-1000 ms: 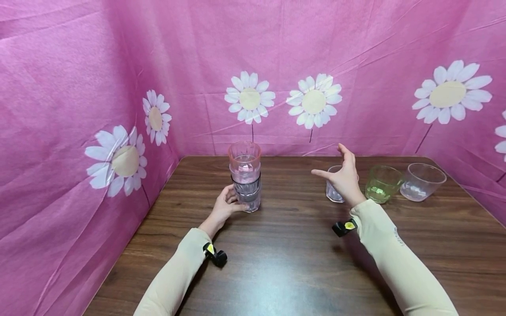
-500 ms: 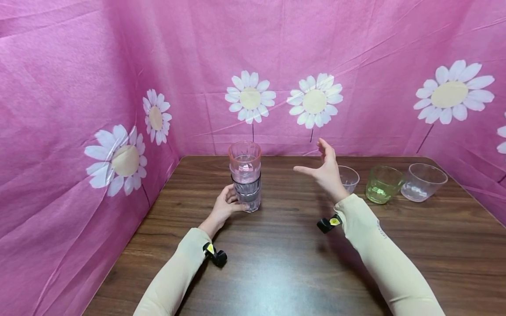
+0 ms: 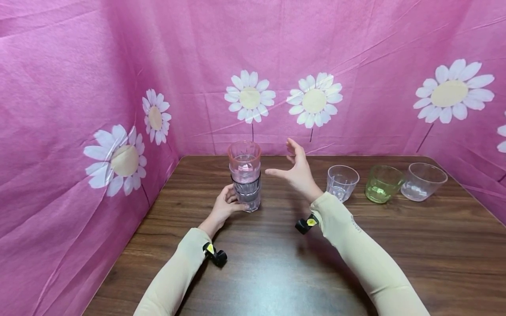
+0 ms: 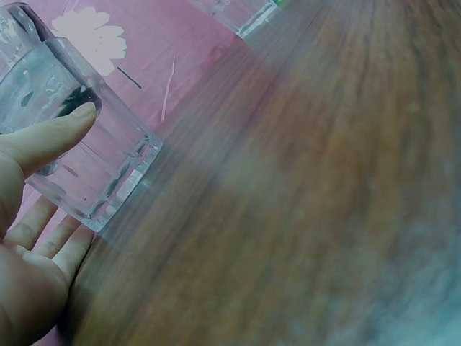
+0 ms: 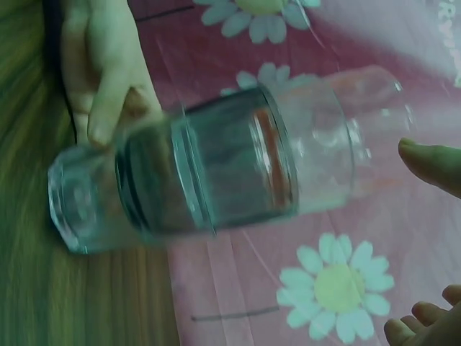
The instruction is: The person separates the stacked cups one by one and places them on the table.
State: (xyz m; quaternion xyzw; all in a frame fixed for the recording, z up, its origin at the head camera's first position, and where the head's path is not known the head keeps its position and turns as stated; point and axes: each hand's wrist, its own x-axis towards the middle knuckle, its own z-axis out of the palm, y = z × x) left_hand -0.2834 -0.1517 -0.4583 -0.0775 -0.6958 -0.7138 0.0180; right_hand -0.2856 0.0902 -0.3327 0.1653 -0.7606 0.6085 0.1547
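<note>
A stack of nested glass tumblers (image 3: 247,188) stands upright left of centre in the head view, with a pink glass (image 3: 244,159) on top, dark grey glass in the middle and a clear one at the bottom. My left hand (image 3: 223,208) holds the stack low down. Its thumb (image 4: 61,137) lies across the near side in the left wrist view, with the other fingers around the far side. Just right of the stack, my right hand (image 3: 299,174) is raised, thumb and fingers spread wide and nothing between them. The right wrist view shows the stack (image 5: 241,162) between thumb and fingers, apart from them.
Right of my right hand stands a clear faceted glass (image 3: 342,184). Farther right are a green glass (image 3: 382,186) and a wider clear glass (image 3: 422,184), close together. A pink flowered cloth (image 3: 197,87) hangs behind the wooden table (image 3: 276,272) and along its sides.
My right hand has moved left from beside the clear glass to near the stack, leaving that glass uncovered. The left hand and the stack have stayed put.
</note>
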